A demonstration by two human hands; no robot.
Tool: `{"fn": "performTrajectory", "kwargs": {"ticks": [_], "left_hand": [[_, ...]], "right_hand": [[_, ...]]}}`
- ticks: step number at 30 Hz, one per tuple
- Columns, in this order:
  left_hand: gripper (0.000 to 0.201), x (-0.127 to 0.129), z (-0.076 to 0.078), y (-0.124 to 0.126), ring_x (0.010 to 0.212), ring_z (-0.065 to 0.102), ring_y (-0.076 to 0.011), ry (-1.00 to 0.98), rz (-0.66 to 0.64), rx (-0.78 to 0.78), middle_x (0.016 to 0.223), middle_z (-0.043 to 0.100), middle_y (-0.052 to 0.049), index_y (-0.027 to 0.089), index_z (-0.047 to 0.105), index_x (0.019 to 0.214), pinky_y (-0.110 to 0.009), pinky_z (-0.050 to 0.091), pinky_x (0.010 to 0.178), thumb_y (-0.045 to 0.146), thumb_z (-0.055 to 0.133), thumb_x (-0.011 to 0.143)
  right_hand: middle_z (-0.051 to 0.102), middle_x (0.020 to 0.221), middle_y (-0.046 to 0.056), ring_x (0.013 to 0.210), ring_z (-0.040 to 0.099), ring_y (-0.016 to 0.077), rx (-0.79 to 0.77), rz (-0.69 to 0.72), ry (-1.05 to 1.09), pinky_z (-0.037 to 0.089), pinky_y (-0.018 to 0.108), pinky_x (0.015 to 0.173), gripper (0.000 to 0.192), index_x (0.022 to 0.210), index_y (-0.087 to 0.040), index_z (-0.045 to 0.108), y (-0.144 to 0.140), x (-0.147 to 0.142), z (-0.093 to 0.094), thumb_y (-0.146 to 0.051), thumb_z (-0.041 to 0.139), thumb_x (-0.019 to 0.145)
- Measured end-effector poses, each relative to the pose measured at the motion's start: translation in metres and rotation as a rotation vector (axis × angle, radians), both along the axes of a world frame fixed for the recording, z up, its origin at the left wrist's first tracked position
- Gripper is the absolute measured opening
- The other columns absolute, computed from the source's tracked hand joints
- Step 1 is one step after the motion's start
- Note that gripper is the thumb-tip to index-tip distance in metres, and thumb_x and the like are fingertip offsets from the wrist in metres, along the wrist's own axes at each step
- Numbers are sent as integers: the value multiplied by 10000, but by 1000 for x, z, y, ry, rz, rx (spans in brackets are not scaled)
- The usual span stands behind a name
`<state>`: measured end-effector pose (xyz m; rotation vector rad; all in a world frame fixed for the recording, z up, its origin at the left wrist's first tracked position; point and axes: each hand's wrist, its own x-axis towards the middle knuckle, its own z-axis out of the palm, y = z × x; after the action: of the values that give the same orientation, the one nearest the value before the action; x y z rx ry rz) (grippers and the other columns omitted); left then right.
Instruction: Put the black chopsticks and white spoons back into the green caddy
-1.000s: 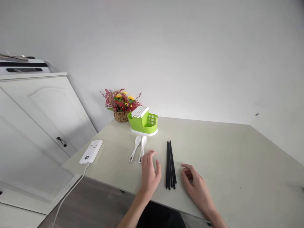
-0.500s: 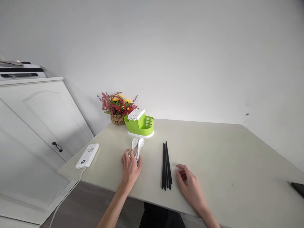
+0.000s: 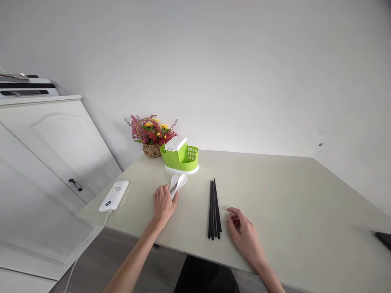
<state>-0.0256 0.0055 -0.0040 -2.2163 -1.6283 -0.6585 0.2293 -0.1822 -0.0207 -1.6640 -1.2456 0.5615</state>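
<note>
My left hand (image 3: pixel 163 202) is closed around the handles of two white spoons (image 3: pixel 178 182), whose bowls stick out toward the far side. Just beyond them stands a green cutlery holder (image 3: pixel 180 156) with a white slotted top and white base. Several black chopsticks (image 3: pixel 213 208) lie side by side on the pale table (image 3: pixel 275 191), between my two hands. My right hand (image 3: pixel 242 235) rests on the table to the right of the chopsticks, fingers loosely curled, holding nothing.
A white power bank (image 3: pixel 114 195) with a cable lies at the table's left edge. A wicker basket of flowers (image 3: pixel 152 135) stands behind the holder by the wall. A white cabinet (image 3: pixel 45 162) is at left. A dark object (image 3: pixel 384 238) pokes in at right.
My left hand moved left from beside the chopsticks to the spoons and closed on their handles; the spoons now lie tilted to the right. My right hand stayed almost still.
</note>
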Motion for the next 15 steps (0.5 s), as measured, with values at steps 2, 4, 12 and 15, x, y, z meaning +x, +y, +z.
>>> {"fn": "performTrajectory", "kwargs": {"ticks": [2,4,12,15], "left_hand": [[336,1,0,0,1026,604,-338,13,3,-22,1074,630,-171,117,577,1184,-454,473,890,385,477,1008],[279,1,0,0,1020,617,-329,24,-2,-44,1053,641,-159,134,589,1138,-443,473,883,353,473,1009],[215,2,-5,-3,938,643,-305,-24,-65,-73,955,664,-128,171,594,1035,-412,497,820,297,420,1034],[237,1,-5,-4,909,653,-303,-20,-73,-80,914,677,-120,168,588,1039,-402,500,797,305,394,1052]], "right_hand": [[709,946,62,794,673,203,0,0,0,533,334,726,347,1177,-254,606,0,0,-1,-475,430,975],[711,948,61,789,674,201,-1,1,7,536,332,726,348,1180,-253,606,0,0,-1,-475,433,975],[716,942,63,790,673,204,1,-10,-2,536,335,728,347,1168,-252,616,0,-1,0,-479,441,971],[715,944,60,792,670,202,-12,-12,5,533,332,723,346,1165,-253,617,0,-1,0,-479,443,970]]}}
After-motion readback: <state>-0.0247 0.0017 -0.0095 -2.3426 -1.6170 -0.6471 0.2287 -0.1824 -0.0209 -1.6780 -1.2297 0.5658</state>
